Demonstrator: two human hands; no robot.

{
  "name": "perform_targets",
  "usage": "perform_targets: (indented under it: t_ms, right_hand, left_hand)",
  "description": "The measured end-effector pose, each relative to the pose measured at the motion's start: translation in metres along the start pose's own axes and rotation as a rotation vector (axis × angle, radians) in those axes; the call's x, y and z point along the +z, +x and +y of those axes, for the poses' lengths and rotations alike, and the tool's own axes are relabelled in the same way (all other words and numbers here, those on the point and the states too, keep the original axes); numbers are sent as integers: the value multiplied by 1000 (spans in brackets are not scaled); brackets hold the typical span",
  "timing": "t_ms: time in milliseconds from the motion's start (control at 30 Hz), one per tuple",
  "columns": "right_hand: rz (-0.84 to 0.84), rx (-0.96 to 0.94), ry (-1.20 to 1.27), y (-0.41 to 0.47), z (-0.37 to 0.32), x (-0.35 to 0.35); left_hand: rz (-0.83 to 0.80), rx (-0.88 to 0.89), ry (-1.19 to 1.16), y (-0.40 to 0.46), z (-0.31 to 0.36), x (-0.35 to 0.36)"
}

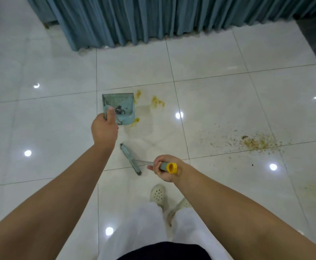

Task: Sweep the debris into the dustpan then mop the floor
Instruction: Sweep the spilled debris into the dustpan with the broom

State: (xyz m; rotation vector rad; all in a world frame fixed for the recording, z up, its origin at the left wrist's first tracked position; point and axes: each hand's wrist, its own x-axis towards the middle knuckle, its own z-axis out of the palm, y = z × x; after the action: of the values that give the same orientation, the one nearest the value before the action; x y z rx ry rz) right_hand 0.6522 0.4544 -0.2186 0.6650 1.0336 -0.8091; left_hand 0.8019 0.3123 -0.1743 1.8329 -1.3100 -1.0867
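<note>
White glossy tiled floor (219,59), teal curtain (153,17), yellow debris (256,142), left hand (104,128) gripping dustpan (118,107), right hand (164,167) gripping broom (131,158)

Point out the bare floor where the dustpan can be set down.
Bare tiles lie left of the dustpan and left hand, out toward the curtain. Crowded: yellow smears hug the pan's right side, and scattered crumbs cover the tiles to the right.
</note>
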Motion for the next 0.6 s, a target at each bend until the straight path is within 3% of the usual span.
perform_targets:
  t_ms: [200,400,600]
  right_hand:
    - [10,-105,132,-3,-29,-17]
    - [61,-267,232,-36,-107,-64]
    - [107,-412,366,-76,-187,-131]
  left_hand:
    - [55,-40,16,-2,5,18]
    - [112,-49,59,-17,27,59]
    - [38,-2,62,-35,52,120]
